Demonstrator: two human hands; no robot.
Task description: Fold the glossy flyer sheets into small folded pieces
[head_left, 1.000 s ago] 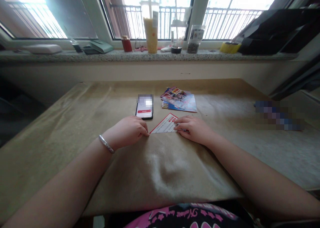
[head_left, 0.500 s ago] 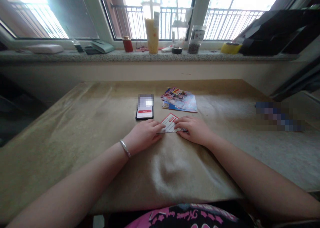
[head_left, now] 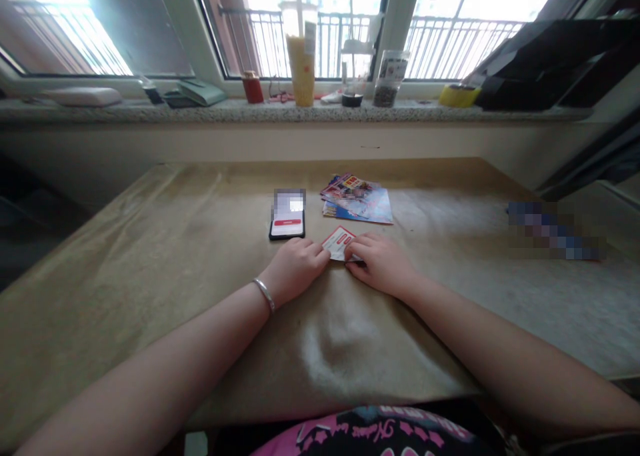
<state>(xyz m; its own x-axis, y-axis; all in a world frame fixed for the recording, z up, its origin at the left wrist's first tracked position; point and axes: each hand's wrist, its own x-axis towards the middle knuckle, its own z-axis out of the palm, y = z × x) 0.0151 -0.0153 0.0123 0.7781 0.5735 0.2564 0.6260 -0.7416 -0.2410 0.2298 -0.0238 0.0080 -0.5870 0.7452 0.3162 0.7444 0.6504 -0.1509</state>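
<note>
Both hands meet mid-table point(head_left: 150, 256) on a small folded paper point(head_left: 339, 241), white w/ red print. It lies flat on the table, only its far corner showing between the two hands.

Left hand point(head_left: 299, 267): knuckles up, fingers half curled, tips touching the paper's left edge. Can't tell if it pinches the paper or just rests on it. Silver bracelet point(head_left: 263, 295) on that wrist.

Right hand point(head_left: 380, 264): palm down, fingers fairly straight, laid over the paper's right part and pressing it down, not wrapped round anything.

Phone point(head_left: 287, 220) w/ lit screen lies just beyond the left hand, near but apart from the paper. Stack of colourful leaflets point(head_left: 358, 199) sits beyond the paper, right of the phone.

Windowsill point(head_left: 150, 111) at back carries a yellow cup point(head_left: 302, 69), a red jar point(head_left: 253, 87) & other bits.
</note>
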